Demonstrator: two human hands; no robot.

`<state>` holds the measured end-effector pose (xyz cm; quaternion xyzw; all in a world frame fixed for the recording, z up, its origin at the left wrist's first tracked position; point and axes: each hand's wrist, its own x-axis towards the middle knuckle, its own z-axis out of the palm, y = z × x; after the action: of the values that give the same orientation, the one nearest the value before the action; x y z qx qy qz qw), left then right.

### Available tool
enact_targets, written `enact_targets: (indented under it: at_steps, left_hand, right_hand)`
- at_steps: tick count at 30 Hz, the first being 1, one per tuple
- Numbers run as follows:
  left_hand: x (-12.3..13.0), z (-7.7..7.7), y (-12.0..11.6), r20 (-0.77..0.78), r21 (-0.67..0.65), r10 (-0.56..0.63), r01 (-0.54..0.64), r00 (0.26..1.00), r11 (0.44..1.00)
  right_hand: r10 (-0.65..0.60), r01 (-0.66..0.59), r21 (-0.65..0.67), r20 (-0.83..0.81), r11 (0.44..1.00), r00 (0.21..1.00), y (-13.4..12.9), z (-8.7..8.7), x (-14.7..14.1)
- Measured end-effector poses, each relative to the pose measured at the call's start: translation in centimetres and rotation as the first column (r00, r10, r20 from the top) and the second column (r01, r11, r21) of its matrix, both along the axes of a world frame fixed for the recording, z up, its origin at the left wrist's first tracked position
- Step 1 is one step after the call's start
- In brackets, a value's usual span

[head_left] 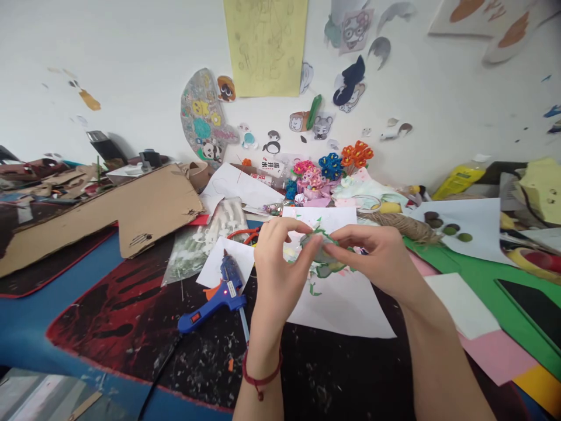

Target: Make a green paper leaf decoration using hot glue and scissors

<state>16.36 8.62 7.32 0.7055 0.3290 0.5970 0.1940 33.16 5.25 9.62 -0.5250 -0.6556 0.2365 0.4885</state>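
Both hands hold one small grey-green craft piece (pixel 321 248) with jagged green edges, above a white paper sheet (pixel 346 313). My left hand (pixel 284 251), with a red cord bracelet at the wrist, pinches its left side between thumb and fingers. From the right, my right hand (pixel 366 251) pinches the other side with thumb and forefinger. Green scraps (pixel 314 289) lie on the sheet below the hands. To the left of my left hand, a blue glue gun (pixel 221 295) rests on the dark mat, its nozzle over a small white paper.
Cardboard (pixel 162 202) lies at the left. Behind the hands stand coloured craft flowers (pixel 331 166), with a twine roll (pixel 405 225) to their right. A phone (pixel 532 310) and coloured papers (pixel 497 354) lie on the right. The glue gun's cord (pixel 160 374) runs toward the front edge.
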Motion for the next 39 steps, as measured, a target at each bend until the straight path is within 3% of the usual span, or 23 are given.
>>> enact_targets:
  at_steps: [10,16,25,39]
  left_hand:
    - [0.02,0.02,0.25,-0.041,0.037,0.000,0.002,0.999,0.999]
    - [-0.09,0.10,0.14,-0.009,0.014,-0.057,0.057,0.998,0.998]
    - [0.16,-0.05,0.40,-0.071,0.056,0.022,-0.018,0.997,0.998]
    - [0.22,-0.26,0.42,-0.080,0.086,-0.004,0.011,0.997,0.996]
  right_hand:
    - [0.022,-0.024,0.019,0.089,1.000,0.996,-0.25,0.11,-0.31]
    - [0.011,-0.012,0.011,0.092,1.000,0.996,-0.23,0.04,-0.20]
    - [0.012,-0.016,0.034,0.123,0.999,0.992,-0.33,0.06,-0.19]
    - [0.025,-0.039,0.078,0.172,0.996,0.985,-0.39,0.03,-0.14]
